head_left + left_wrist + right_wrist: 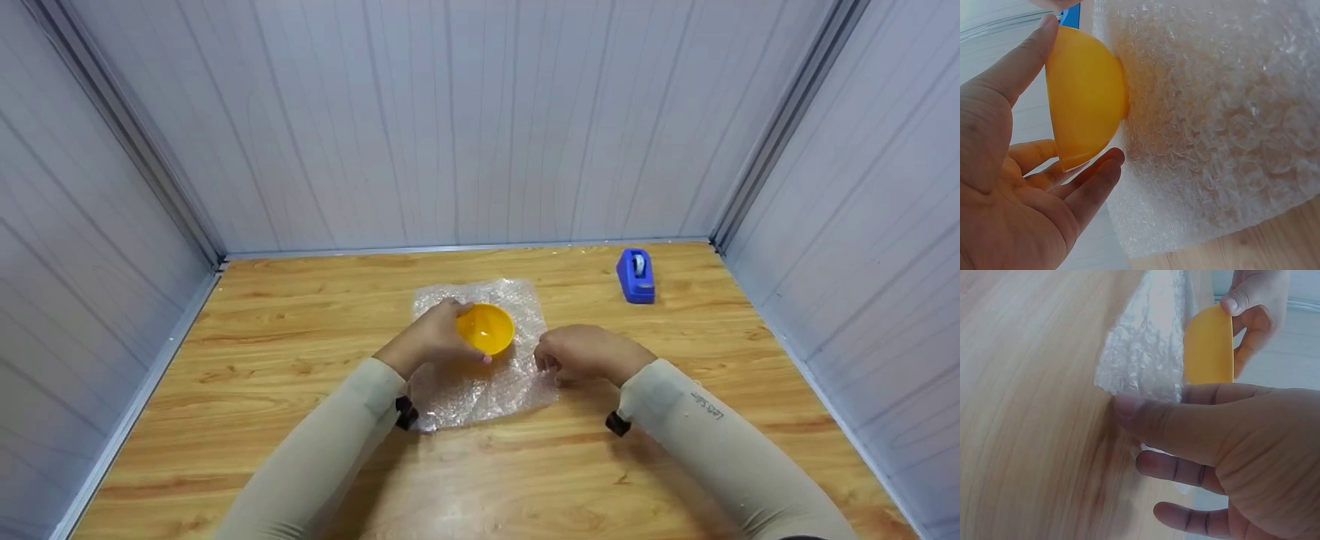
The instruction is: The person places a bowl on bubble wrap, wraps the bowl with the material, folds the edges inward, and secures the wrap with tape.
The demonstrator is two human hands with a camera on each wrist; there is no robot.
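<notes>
Centrally on the bench (300, 420), a yellow bowl (485, 328) sits on a bubble wrap sheet (480, 390), with the left hand (429, 337) holding it, thumb and fingers (1092, 188) curled round its rim. Right hand (581, 352) rests at the sheet's right edge, fingers (1176, 467) bent and touching the wrap, though whether they actually pinch it I cannot tell. Blue tape dispenser (635, 276) stands well apart at the far right of the bench, near the wall (480, 120).
</notes>
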